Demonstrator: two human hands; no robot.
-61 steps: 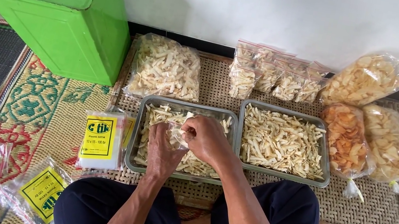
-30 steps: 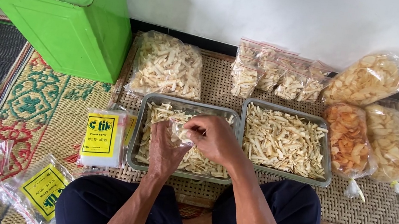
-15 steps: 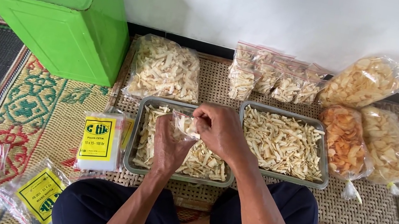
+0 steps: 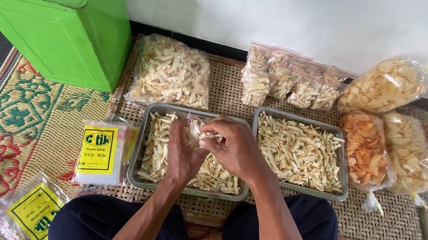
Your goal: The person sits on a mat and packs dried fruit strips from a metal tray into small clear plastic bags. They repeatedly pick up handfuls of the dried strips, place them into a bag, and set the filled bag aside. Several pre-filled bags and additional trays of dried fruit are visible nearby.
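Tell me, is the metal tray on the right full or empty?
Full. The right tray holds a heap of pale snack sticks that covers its bottom almost to the rim. No hand touches it.

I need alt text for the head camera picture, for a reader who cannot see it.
Both hands, left hand and right hand, hold a small clear bag of pale snack sticks over a metal tray of them. A second tray, filled bags and a green tin sit around.

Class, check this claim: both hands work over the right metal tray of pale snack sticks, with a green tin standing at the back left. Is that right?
Not quite. In the head view the left hand and right hand work over the left metal tray, not the right metal tray. The rest holds: both trays hold pale snack sticks, and the green tin stands at the back left.
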